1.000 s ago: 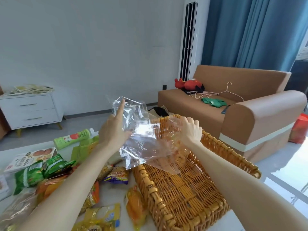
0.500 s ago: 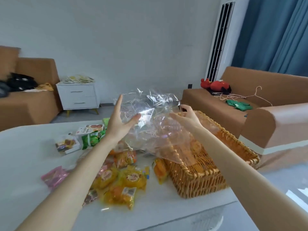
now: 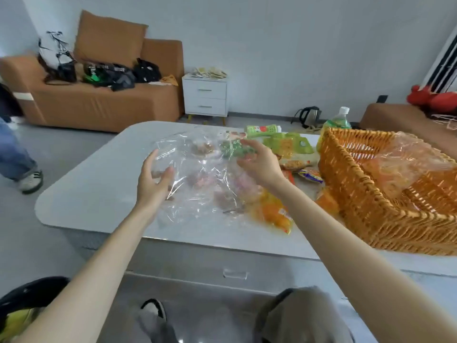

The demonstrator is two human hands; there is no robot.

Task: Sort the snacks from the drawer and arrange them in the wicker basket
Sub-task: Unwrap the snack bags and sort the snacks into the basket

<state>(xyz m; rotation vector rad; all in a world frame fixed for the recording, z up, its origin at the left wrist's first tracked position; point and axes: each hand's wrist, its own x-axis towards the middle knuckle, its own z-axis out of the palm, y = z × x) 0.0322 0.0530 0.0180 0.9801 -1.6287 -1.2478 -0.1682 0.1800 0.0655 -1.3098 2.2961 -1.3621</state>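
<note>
Golden-orange wicker, tightly woven under a thick braided rim, forms the wicker basket, a deep rectangular tray standing at the right end of the white table. A crumpled piece of clear wrap lies inside it against the far wall. The snacks lie in a loose heap on the table just left of the basket. They include a glossy orange packet at the near edge of the heap, a purple and yellow packet close to the basket's left wall, and light green packets further back. A green tube with a red picture lies behind those. More packets, blurred pink and brown, show only dimly through a large clear plastic sheet. The sheet hangs wrinkled and shiny over the left part of the heap, well left of the basket. The left hand is spread wide at the sheet's left edge, fingers straight and thumb apart, with the film against the palm. The right hand is at the sheet's right edge, nearer the basket, with loosely bent fingers. Whether they pinch the film cannot be told. A water bottle with a green label stands behind the basket's far left corner.
</note>
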